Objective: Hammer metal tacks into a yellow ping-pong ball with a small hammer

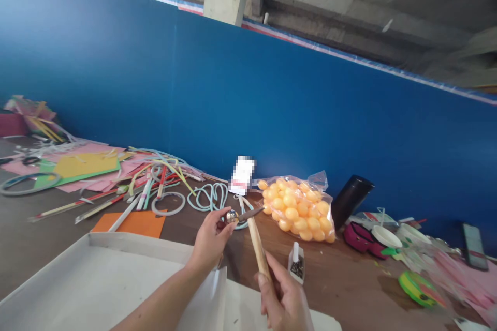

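Observation:
My left hand (212, 240) pinches a small shiny silver ball (232, 216) between its fingertips, held up over the table. My right hand (284, 297) is closed round the wooden handle of a tool (257, 245) that looks like a small hammer; its dark metal head (250, 213) lies against the ball. Both hands hover above the near edge of a brown table, over a white tray (128, 245).
A clear bag of orange balls (298, 209) lies just behind the hands. A small open box (297, 265) stands by my right hand. Coloured tubes, sticks and paper sheets (116, 176) litter the left. A black cylinder (351, 199), cups and a phone (474, 245) sit right. A blue wall (248, 98) backs the table.

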Demonstrator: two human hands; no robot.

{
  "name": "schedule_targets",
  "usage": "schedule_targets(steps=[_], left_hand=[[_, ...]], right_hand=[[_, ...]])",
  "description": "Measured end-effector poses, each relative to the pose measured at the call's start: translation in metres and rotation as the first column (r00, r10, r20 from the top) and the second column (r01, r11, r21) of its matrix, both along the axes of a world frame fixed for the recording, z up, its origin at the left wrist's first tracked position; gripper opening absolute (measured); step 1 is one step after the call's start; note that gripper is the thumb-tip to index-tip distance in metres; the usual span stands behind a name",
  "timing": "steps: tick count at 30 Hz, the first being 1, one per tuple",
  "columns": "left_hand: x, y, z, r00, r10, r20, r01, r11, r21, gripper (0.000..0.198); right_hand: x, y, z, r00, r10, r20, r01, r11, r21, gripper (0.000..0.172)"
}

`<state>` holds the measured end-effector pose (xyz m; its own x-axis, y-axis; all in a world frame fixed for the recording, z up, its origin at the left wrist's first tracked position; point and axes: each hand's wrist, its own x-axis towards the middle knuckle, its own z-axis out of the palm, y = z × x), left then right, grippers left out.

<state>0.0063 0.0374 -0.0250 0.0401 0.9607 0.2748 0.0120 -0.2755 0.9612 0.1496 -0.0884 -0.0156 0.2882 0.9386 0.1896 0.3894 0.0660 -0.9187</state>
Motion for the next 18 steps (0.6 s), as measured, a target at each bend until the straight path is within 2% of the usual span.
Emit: schedule_targets(steps=[8,14,18], left_hand=[[-0.0007,-0.0011,0.0022,1.0,0.006,-0.004,-0.006,1.0,-0.01,0.04],[-0.0002,-0.0038,0.0043,1.0,-0.002,-0.021,0.003,0.998,0.056,0.036],[0.0004,-0.0031,0.0023,1.0,0.001,-0.02,0.0,0.999,0.032,0.036]], right_hand=[[-0.0008,0.0009,-0.0004,1.0,-0.001,-0.005,0.001,1.0,0.002,0.052],[0.0005,0.0017,-0.0007,1.0,-0.011,-0.006,0.011,1.0,-0.003,0.053],[0.0,0.0014,-0.0008,1.0,-0.009,-0.017,0.009,1.0,-0.009,0.055]])
